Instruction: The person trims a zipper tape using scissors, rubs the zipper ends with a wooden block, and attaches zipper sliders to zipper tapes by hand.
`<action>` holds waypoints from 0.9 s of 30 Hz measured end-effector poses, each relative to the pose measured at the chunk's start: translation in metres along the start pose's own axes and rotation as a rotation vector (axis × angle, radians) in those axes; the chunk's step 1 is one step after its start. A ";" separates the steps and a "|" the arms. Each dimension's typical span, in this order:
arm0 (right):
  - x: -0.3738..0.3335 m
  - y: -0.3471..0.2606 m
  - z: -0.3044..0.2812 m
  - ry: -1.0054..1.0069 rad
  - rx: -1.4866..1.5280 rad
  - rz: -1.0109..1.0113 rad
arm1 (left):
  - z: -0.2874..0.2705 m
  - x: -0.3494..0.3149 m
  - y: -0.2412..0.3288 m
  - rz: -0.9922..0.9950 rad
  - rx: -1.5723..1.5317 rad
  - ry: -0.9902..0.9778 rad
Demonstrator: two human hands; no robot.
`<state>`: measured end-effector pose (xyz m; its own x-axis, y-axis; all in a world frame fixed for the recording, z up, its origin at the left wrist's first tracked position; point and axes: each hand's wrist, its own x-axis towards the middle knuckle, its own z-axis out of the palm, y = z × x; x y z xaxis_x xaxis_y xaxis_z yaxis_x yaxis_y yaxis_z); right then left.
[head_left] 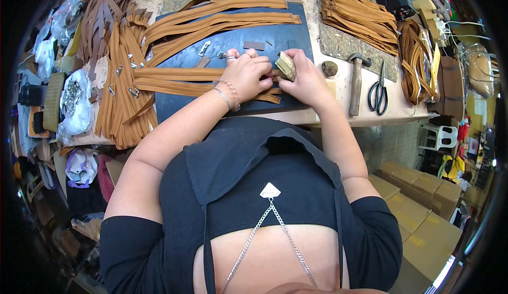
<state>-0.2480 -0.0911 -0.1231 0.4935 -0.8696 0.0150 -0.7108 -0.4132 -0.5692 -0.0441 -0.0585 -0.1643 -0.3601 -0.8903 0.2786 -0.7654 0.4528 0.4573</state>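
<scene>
Brown zipper strips (177, 75) lie side by side across a dark blue mat (248, 37). My left hand (247, 76) is closed over the right end of one strip, its fingertips pinching it near the other hand. In my right hand (304, 82) is a rough yellowish block (286, 65), gripped between thumb and fingers right beside that strip end. The exact contact between block and zipper is hidden by my fingers. Above my left hand are a small brown rectangular piece (254, 45) and a silver zipper slider (205, 48).
Right of the mat lie a round dark lump (329, 69), a hammer (356, 82) and black-handled scissors (378, 94). More zipper strips (360, 16) are piled at the far right. Left, loose sliders lie on a strip heap (119, 103), beside a plastic bag (76, 103) of metal parts.
</scene>
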 end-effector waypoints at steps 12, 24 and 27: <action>-0.007 -0.003 0.007 0.059 0.040 0.069 | 0.002 -0.001 -0.001 0.018 0.003 0.026; -0.006 -0.003 0.010 0.104 -0.014 -0.023 | 0.001 0.001 0.001 -0.008 0.021 0.027; -0.009 0.001 0.008 0.120 -0.047 -0.049 | -0.001 0.001 0.000 -0.003 0.033 0.016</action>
<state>-0.2493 -0.0812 -0.1302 0.4669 -0.8728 0.1421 -0.7110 -0.4660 -0.5266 -0.0436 -0.0590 -0.1630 -0.3491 -0.8908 0.2908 -0.7837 0.4477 0.4306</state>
